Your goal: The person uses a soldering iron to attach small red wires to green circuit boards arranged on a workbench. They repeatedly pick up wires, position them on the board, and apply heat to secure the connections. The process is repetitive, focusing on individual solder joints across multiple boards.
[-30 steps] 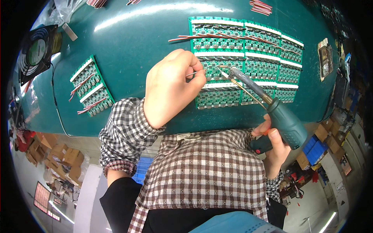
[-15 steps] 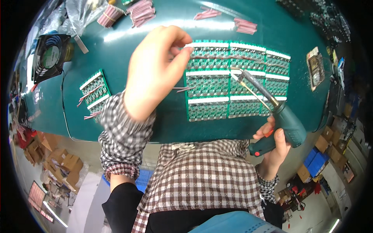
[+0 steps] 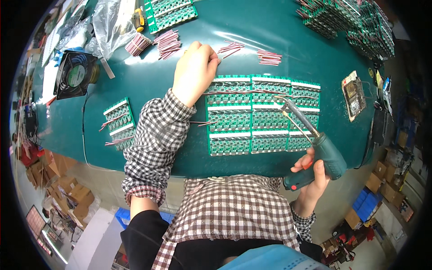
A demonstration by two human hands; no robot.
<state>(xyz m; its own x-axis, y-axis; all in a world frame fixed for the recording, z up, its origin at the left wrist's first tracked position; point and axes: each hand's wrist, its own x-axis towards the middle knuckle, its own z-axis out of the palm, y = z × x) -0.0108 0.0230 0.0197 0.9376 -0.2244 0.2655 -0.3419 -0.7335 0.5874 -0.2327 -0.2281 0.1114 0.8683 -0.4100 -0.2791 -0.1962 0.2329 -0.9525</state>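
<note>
The green surface [image 3: 155, 83] carries the boards [image 3: 263, 120], a wide grid in front of the person and somewhat to the right, its long axis running left to right. The iron [image 3: 327, 154] slants up and left from the right hand [image 3: 314, 181], its tip over the top row near the middle; whether the tip touches cannot be told. The right hand is wrapped around the grip, below the boards' lower right corner.

The left hand [image 3: 194, 69] is just beyond the boards' upper left corner, fingers curled and fingertips drawn together. Whether they pinch anything cannot be told.

The key relation is to the loose wires [image 3: 231, 47]: they lie just right of and beyond the left fingertips, long axis rising slightly rightward. The left hand is much the nearer; the right is well apart, across the boards.
</note>
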